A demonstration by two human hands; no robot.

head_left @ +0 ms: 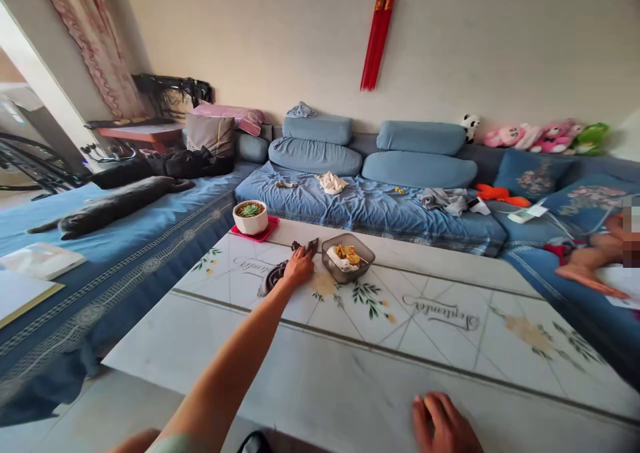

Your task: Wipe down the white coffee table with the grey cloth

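while near left hand (300, 266), food bowl (345, 277)

Covered and cropped
The left hand (299, 266) hides part of the dark item (274, 278) at its grip; nearer than that grip, the right hand (445, 425) is cropped; far right, a person (595, 263) is cropped, pixelated.

touched item (274, 278): dark grey | table (320, 360): white, green-leaf print | sofa cover (300, 203): blue | tassel (376, 46): red | pot (251, 222): white
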